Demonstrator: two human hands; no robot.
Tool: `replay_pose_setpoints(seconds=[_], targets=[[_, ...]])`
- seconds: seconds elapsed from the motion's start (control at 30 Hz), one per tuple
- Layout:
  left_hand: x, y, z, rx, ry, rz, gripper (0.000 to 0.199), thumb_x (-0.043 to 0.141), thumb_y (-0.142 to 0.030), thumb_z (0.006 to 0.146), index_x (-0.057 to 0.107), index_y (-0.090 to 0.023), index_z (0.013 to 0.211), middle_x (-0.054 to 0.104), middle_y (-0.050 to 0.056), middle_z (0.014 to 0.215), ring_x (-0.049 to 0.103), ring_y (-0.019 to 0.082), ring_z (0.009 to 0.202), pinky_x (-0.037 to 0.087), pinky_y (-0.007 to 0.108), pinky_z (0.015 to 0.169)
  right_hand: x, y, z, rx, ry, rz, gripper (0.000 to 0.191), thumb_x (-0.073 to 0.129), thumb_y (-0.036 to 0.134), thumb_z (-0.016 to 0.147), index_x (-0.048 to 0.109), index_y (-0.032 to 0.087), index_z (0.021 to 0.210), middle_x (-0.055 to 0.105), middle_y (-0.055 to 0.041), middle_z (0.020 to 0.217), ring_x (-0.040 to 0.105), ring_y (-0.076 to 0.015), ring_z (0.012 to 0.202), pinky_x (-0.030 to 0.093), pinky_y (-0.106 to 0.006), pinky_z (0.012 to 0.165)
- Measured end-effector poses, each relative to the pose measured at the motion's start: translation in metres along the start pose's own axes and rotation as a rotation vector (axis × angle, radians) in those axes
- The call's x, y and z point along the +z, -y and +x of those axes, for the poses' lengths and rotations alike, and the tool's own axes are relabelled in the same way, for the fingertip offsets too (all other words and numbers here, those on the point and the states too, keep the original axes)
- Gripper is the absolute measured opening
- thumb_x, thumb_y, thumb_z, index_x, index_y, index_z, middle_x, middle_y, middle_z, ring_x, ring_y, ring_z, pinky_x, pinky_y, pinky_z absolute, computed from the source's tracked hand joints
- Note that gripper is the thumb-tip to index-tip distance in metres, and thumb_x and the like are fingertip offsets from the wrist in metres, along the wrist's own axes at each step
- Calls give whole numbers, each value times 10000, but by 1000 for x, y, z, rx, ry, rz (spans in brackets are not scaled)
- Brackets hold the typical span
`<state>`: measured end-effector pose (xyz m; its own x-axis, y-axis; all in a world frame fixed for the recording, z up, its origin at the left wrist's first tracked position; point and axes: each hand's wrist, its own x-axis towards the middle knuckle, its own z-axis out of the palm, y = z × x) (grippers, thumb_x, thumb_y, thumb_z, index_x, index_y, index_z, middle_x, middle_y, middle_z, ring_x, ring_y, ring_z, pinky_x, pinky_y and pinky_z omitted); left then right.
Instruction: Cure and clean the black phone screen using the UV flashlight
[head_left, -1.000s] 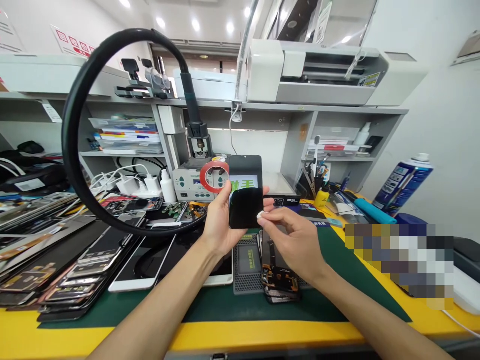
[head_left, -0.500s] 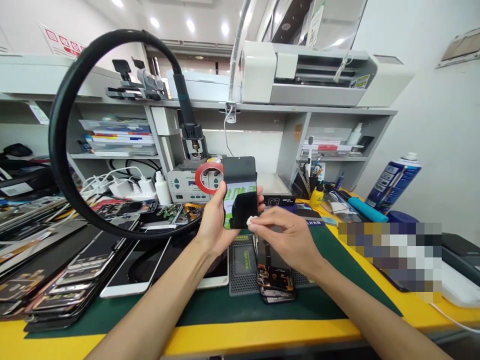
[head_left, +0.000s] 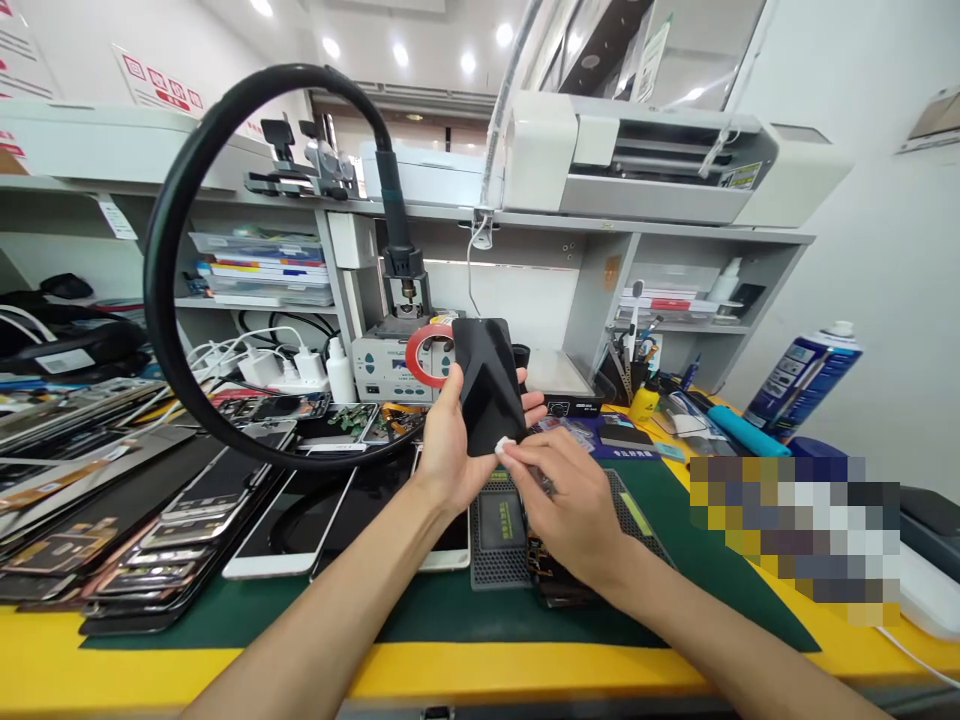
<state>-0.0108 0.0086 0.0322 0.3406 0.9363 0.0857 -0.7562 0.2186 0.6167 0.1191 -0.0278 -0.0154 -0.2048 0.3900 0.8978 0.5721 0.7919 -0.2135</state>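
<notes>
My left hand [head_left: 448, 430] holds a smartphone [head_left: 489, 385] upright, thumb along its left edge and fingers behind it showing past the right edge. Its dark glass faces me with dim reflections. My right hand [head_left: 562, 480] pinches a small white wad [head_left: 503, 445], perhaps tissue or cotton, at the bottom edge of the glass. Below my right hand, a stack of phone parts [head_left: 559, 575] is partly hidden. A grey perforated mat [head_left: 499, 530] lies under and beside it.
Several phones and screens [head_left: 172, 530] are piled on the left of the green mat [head_left: 420, 625]. A black hose [head_left: 161, 290] loops above them. Behind the phone stand a red tape roll [head_left: 415, 360] and a grey control box [head_left: 375, 365]. A blue spray can [head_left: 802, 380] stands at right.
The phone has tilted, so the green and white reflection has gone from its glass. The fingers behind it have spread further right. The whole view has shifted slightly.
</notes>
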Motion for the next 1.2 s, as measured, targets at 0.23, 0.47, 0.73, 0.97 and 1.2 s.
replay_pose_setpoints(seconds=[0.23, 0.47, 0.73, 0.97, 1.2], targets=[[0, 2, -2, 17, -14, -4, 621, 391, -566, 989, 706, -56, 1149, 716, 186, 1137, 712, 262, 961, 559, 431, 965, 15, 3, -4, -65, -25, 3, 145, 605, 57, 916, 653, 151, 1014, 644, -73, 887, 580, -171, 842, 488, -331, 755], [2, -7, -3, 17, 41, -23, 571, 366, -510, 1012, 698, -69, 1158, 648, 177, 1293, 693, 266, 971, 563, 460, 933, -7, -15, -1, -85, -20, -41, 171, 613, 15, 891, 656, 133, 1008, 641, -84, 862, 556, -178, 811, 468, -339, 726], [-7, 2, -1, -140, 86, 2, 528, 419, -506, 1001, 706, -89, 1150, 724, 136, 1117, 709, 242, 943, 566, 361, 899, 6, -3, -1, -217, 67, -19, 170, 649, 11, 863, 661, 118, 993, 650, -99, 885, 576, -192, 831, 484, -354, 727], [-2, 9, -5, -209, 183, -108, 501, 387, -474, 1019, 657, -133, 1268, 732, 110, 1111, 697, 239, 1028, 527, 348, 952, -1, -5, 18, -157, -5, -18, 115, 656, 45, 885, 692, 127, 957, 653, -82, 843, 562, -173, 800, 471, -355, 735], [-5, 1, -6, -256, 222, -128, 662, 329, -620, 986, 606, -136, 1344, 713, 140, 1148, 684, 272, 1042, 514, 393, 951, -3, -4, 12, -220, 74, 18, 95, 678, 64, 870, 695, 141, 924, 627, -66, 811, 541, -174, 803, 469, -357, 740]])
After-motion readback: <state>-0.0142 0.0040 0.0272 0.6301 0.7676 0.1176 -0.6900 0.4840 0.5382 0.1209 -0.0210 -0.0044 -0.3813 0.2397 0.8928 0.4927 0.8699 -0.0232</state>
